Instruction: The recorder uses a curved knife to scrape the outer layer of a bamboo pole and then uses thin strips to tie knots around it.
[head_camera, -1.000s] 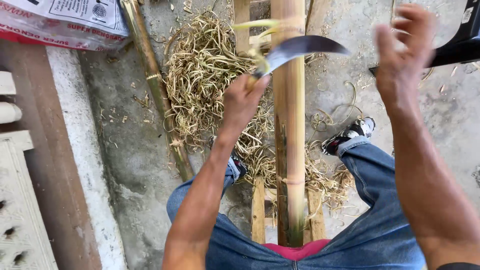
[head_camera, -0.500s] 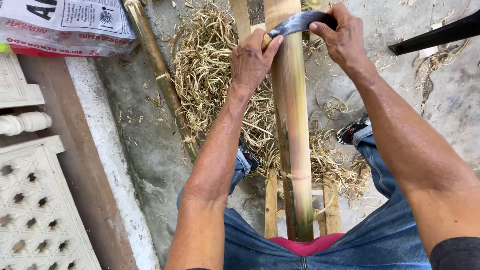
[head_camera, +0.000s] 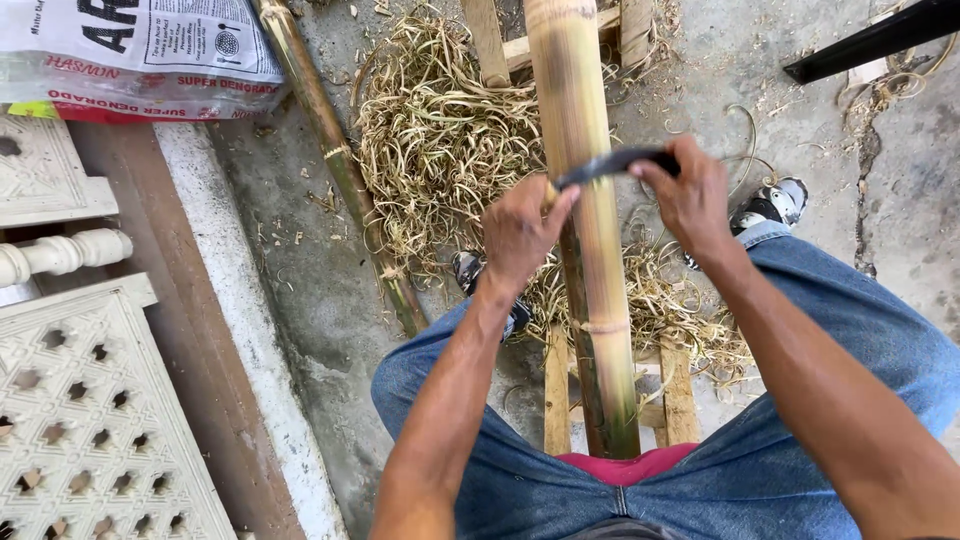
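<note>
A thick bamboo pole (head_camera: 585, 150) runs away from me between my knees, resting on a wooden frame (head_camera: 558, 390). A curved knife blade (head_camera: 612, 165) lies crosswise on the pole. My left hand (head_camera: 520, 235) grips the knife's handle end at the pole's left side. My right hand (head_camera: 690, 195) presses on the blade's far end at the pole's right side. Pale scraped bamboo shows above the blade, greener skin below it.
A heap of bamboo shavings (head_camera: 440, 140) covers the concrete floor left of the pole. A thinner bamboo stick (head_camera: 340, 160) lies beside it. A printed sack (head_camera: 140, 55) sits top left, white lattice panels (head_camera: 90, 400) at left, a dark bar (head_camera: 870, 40) top right.
One second ago my left hand held the knife raised and my right hand was free. Both hands then set the blade on the pole and have drawn it down the pole toward me.
</note>
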